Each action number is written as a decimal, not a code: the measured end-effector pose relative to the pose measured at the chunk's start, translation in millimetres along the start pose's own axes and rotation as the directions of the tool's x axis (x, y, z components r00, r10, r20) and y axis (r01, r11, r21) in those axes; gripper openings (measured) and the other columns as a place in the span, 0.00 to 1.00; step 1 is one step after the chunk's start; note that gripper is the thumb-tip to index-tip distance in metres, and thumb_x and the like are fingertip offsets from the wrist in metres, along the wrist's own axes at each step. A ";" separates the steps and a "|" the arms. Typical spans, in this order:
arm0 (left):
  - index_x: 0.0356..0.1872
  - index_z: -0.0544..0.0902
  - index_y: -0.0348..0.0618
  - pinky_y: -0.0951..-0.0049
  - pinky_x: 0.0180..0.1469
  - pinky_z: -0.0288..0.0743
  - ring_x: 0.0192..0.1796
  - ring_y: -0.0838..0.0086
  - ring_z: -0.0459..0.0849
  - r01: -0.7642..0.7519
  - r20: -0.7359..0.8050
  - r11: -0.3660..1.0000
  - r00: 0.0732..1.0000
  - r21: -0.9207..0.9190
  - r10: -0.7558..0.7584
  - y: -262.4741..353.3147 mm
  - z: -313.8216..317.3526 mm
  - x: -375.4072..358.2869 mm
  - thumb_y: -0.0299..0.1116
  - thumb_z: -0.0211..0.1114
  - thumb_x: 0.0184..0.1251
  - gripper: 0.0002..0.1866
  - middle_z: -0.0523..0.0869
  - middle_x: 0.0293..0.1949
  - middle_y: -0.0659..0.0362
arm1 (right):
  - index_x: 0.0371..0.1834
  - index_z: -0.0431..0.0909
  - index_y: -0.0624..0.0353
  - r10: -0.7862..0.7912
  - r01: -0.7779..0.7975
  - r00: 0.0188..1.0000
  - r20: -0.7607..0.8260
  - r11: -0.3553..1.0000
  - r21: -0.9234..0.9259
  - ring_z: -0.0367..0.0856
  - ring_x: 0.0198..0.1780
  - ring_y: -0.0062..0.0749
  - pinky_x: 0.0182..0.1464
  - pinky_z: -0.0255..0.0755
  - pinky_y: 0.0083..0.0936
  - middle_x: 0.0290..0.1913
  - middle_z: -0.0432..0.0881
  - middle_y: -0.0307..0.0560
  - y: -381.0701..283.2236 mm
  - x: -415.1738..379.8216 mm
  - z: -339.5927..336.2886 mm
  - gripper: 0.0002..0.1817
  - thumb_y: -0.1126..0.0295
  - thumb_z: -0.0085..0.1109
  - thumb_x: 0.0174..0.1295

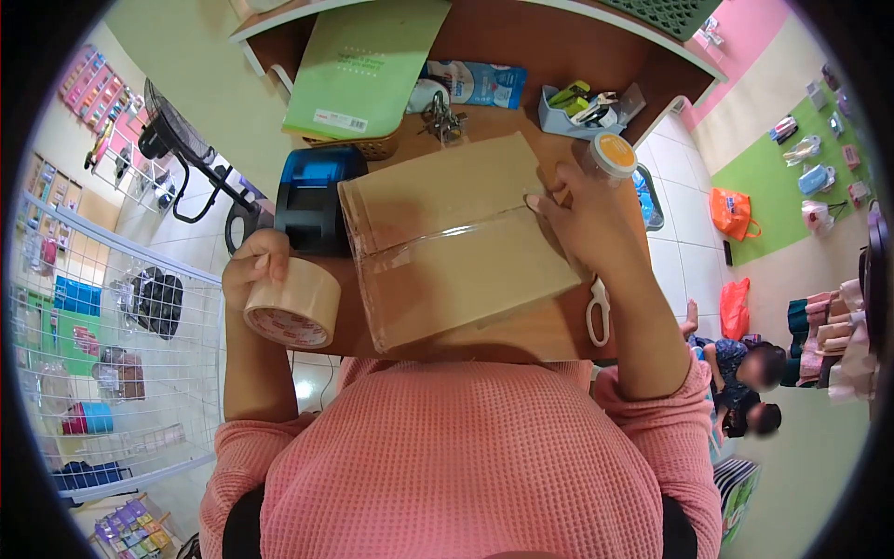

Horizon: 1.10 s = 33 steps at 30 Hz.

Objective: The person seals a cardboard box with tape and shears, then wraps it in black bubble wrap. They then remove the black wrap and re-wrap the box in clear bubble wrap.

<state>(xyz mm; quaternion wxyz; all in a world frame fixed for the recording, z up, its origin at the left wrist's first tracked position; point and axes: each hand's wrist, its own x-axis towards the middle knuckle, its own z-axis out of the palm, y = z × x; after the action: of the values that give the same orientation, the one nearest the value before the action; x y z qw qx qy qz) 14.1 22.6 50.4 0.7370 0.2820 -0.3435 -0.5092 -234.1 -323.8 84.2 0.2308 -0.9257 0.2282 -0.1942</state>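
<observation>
On the wooden desk [531, 335] the cardboard box [456, 238] lies crosswise; left hand [256, 265] grips tape roll [293, 303], right hand [582, 219] presses its seam

Brown cardboard box [456, 242], tan tape roll [293, 312], pink knit sweater [456, 456]

left hand [256, 268] grips tape roll [293, 305] | right hand [582, 224] presses cardboard box [456, 242] seam (already taped) | scissors [598, 312] beside

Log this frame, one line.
left hand: holds tape roll | right hand: presses cardboard box seam | scissors: beside box
</observation>
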 end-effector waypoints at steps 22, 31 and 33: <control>0.49 0.84 0.38 0.77 0.49 0.78 0.46 0.81 0.83 0.206 -0.091 0.888 0.979 0.411 -0.185 -36.0 141.5 111.6 0.36 0.64 0.77 0.11 0.86 0.44 0.62 | 0.65 0.75 0.61 -0.386 0.348 0.918 -0.093 0.669 0.657 0.76 0.64 0.47 0.65 0.70 0.37 0.63 0.77 0.54 -58.8 -37.7 -7.3 0.40 0.50 0.77 0.52; 0.49 0.88 0.38 0.77 0.46 0.77 0.45 0.80 0.82 0.099 -0.120 0.485 0.993 0.869 0.011 -38.7 163.8 168.6 0.39 0.69 0.73 0.15 0.84 0.45 0.60 | 0.39 0.89 0.63 0.135 0.023 0.976 -0.171 0.714 0.699 0.81 0.35 0.16 0.40 0.76 0.18 0.33 0.87 0.39 -45.9 -24.6 -34.0 0.11 0.68 0.76 0.59; 0.50 0.89 0.40 0.75 0.47 0.77 0.45 0.77 0.83 -0.049 0.015 0.309 0.993 0.950 0.113 -44.1 161.8 193.8 0.40 0.70 0.71 0.15 0.83 0.46 0.59 | 0.40 0.88 0.63 0.133 0.028 0.969 -0.207 0.775 0.632 0.83 0.36 0.17 0.40 0.77 0.19 0.33 0.88 0.41 -27.8 -9.5 -49.5 0.09 0.70 0.74 0.60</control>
<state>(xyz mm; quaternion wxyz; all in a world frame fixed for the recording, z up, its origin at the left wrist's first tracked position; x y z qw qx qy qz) -91.3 -185.3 157.0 0.4658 0.6562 -0.5700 -0.1659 -255.6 -313.7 136.7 0.5031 -0.7579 0.2021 -0.3629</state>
